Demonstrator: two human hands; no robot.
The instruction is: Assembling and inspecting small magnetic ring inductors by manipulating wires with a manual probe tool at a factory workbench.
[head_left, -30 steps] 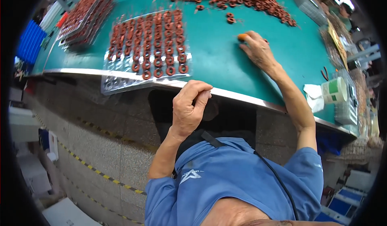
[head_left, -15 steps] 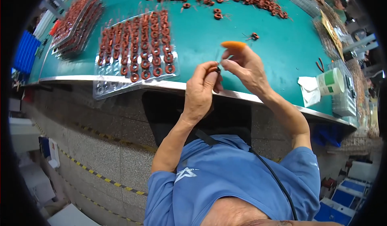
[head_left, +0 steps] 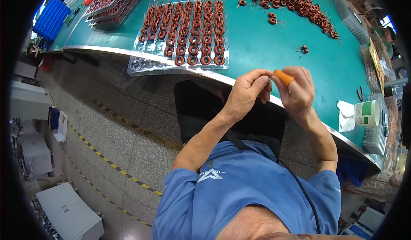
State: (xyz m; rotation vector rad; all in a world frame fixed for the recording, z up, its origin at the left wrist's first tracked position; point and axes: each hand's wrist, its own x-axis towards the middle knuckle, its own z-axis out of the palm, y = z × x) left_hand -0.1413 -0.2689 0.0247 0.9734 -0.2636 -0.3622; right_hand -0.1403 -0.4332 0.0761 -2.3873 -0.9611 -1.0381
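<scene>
Over the table's front edge, my left hand (head_left: 247,92) is closed with thumb and fingers pinched round a small copper-wound ring coil, which is now almost fully hidden by the fingers. My right hand (head_left: 301,95) meets it fingertip to fingertip and wears an orange finger cot (head_left: 283,77). Its thumb and finger pinch at the coil's thin wire lead (head_left: 270,81), of which only a short bit shows. Left of my hands lies a clear plastic tray (head_left: 136,64) with rows of upright copper ring coils (head_left: 193,50), wires pointing away; some front-left pockets hold none.
A large heap of ring coils (head_left: 295,2) covers the far side of the green table (head_left: 252,39). One loose coil (head_left: 304,49) lies beyond my right hand. Stacked filled trays (head_left: 115,4) stand far left. Pliers (head_left: 360,93), a white-green tub (head_left: 367,113) and a cloth (head_left: 346,116) lie right.
My right hand has come in closer against the left hand's fingertips, its orange-capped finger now bent down. The coil, visible before, is hidden. The whole view has shifted, with the table appearing further right.
</scene>
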